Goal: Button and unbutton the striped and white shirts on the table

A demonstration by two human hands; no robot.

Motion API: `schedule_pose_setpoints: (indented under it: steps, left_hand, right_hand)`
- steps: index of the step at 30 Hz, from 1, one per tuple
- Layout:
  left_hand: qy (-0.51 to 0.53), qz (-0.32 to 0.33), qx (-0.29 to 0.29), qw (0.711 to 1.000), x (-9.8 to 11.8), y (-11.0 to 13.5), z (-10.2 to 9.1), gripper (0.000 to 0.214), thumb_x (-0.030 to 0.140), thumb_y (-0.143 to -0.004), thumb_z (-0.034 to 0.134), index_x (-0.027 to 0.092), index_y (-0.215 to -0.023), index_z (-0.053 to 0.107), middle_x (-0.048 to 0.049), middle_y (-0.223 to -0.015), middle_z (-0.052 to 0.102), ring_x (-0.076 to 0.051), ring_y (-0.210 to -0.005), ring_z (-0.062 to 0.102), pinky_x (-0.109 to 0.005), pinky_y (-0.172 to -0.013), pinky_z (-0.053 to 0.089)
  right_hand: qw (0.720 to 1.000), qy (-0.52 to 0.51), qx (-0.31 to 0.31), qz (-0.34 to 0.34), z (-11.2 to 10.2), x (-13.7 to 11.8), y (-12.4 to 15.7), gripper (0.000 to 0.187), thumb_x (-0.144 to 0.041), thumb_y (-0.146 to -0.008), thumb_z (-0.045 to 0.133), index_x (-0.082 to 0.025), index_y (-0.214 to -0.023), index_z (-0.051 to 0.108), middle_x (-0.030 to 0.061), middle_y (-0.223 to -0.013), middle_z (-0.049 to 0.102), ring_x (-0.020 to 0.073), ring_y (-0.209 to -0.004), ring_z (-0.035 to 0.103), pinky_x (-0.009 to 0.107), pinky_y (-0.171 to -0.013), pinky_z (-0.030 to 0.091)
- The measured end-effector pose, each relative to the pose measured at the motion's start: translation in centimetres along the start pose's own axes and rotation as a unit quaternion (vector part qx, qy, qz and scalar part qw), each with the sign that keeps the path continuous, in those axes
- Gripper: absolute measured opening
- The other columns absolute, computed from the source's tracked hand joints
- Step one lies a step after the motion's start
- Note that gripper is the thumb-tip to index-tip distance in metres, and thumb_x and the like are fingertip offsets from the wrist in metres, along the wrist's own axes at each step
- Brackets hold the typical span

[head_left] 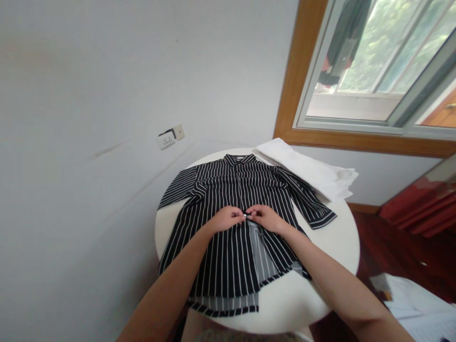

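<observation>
A black shirt with white stripes [228, 256] lies spread front side up on a round white table [295, 299], its collar at the far edge and its sleeves out to both sides. My left hand [228, 217] pinches the front opening edge at mid-body. Facing it, my right hand [264, 217] pinches the other edge, and the fingertips of both nearly meet. A small pale spot, perhaps a button, shows between them. Below my hands the front hangs apart and the grey inside of the cloth shows. Above them the front looks closed.
Folded white sheets [306, 168] rest at the table's far right, partly over the right sleeve. A wall socket [166, 140] is at the left, a wood-framed window [356, 137] at the right. More white papers [416, 304] lie low at the right.
</observation>
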State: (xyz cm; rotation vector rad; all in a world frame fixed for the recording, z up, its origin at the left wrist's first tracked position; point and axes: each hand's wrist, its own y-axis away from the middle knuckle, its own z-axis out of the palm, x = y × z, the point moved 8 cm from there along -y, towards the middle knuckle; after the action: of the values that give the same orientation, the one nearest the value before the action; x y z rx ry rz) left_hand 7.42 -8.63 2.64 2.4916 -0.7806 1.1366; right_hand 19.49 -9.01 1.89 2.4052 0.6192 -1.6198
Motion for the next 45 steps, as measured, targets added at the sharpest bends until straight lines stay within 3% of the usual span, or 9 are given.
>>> schedule_pose_setpoints:
  steps: [8,15,19,23,27,32,38,45]
  left_hand:
    - [0.014,-0.003,-0.018,1.0,-0.4,0.0,0.2,0.027,0.031,-0.082,0.046,0.014,-0.08,0.067,-0.003,-0.077,0.067,-0.014,-0.074,0.06,-0.023,-0.073,0.043]
    - [-0.05,0.0,-0.009,0.999,-0.8,-0.2,0.2,0.027,0.028,-0.082,0.043,0.014,-0.074,0.065,-0.0021,-0.073,0.064,-0.013,-0.069,0.056,-0.022,-0.067,0.04]
    - [-0.041,-0.002,-0.011,0.999,-0.7,-0.2,0.1,0.027,0.027,-0.081,0.042,0.015,-0.073,0.065,-0.0017,-0.074,0.064,-0.014,-0.072,0.056,-0.023,-0.071,0.041]
    - [-0.021,0.003,-0.013,1.0,-0.3,-0.1,-0.1,0.03,0.024,-0.081,0.037,0.016,-0.069,0.064,-0.0014,-0.077,0.065,-0.015,-0.08,0.058,-0.024,-0.081,0.041]
    - [-0.021,0.008,-0.013,1.0,-0.2,-0.3,-0.1,0.038,0.024,-0.084,0.031,0.018,-0.066,0.063,-0.0018,-0.081,0.066,-0.016,-0.085,0.058,-0.026,-0.088,0.039]
    - [-0.031,-0.007,-0.002,0.999,-0.7,-0.4,0.0,0.036,0.034,-0.085,0.039,0.016,-0.071,0.066,-0.0026,-0.077,0.069,-0.015,-0.076,0.06,-0.025,-0.079,0.043]
    - [-0.029,-0.017,0.006,0.999,-0.6,-0.3,0.0,0.03,0.028,-0.082,0.042,0.015,-0.078,0.069,-0.0022,-0.077,0.07,-0.014,-0.074,0.062,-0.023,-0.074,0.043]
    - [-0.065,-0.015,0.034,0.997,-0.6,-0.3,-0.2,0.03,0.026,-0.081,0.041,0.015,-0.071,0.067,-0.0012,-0.072,0.068,-0.014,-0.068,0.058,-0.023,-0.069,0.041]
  right_hand:
    - [1.0,-0.013,-0.017,-0.01,0.4,-0.3,0.0,0.022,-0.026,-0.078,0.062,-0.015,-0.097,0.063,-0.0044,-0.066,0.052,0.0085,-0.06,0.047,0.021,-0.061,0.039]
    - [0.996,-0.068,-0.046,-0.023,0.9,-0.9,0.1,0.027,-0.036,-0.088,0.051,-0.016,-0.094,0.066,0.0006,-0.073,0.062,0.0115,-0.068,0.057,0.025,-0.07,0.046]
    - [0.998,-0.054,-0.006,-0.039,0.7,-0.7,-0.1,0.017,-0.026,-0.081,0.059,-0.017,-0.093,0.067,-0.0018,-0.068,0.059,0.0106,-0.064,0.055,0.024,-0.066,0.044]
    - [0.995,0.014,0.056,-0.077,0.1,-1.1,-0.2,0.012,-0.02,-0.076,0.065,-0.019,-0.086,0.069,-0.0005,-0.076,0.058,0.0107,-0.07,0.053,0.024,-0.069,0.044]
    - [0.995,0.038,0.064,-0.068,0.2,-1.0,-0.3,0.012,-0.016,-0.075,0.065,-0.019,-0.086,0.069,-0.0011,-0.076,0.058,0.0107,-0.07,0.053,0.024,-0.069,0.043]
    - [0.997,0.038,0.056,-0.042,0.5,-0.9,-0.4,0.01,-0.013,-0.075,0.063,-0.018,-0.083,0.065,-0.0027,-0.072,0.058,0.01,-0.066,0.053,0.022,-0.065,0.043]
    - [0.994,0.071,0.075,-0.029,0.5,-1.0,-0.3,0.008,-0.01,-0.072,0.064,-0.016,-0.076,0.061,-0.0033,-0.07,0.057,0.0094,-0.064,0.052,0.021,-0.062,0.041]
    - [0.996,0.061,0.054,-0.045,0.5,-1.3,-0.2,0.006,-0.014,-0.075,0.064,-0.016,-0.08,0.062,-0.0018,-0.073,0.06,0.0098,-0.067,0.054,0.022,-0.066,0.044]
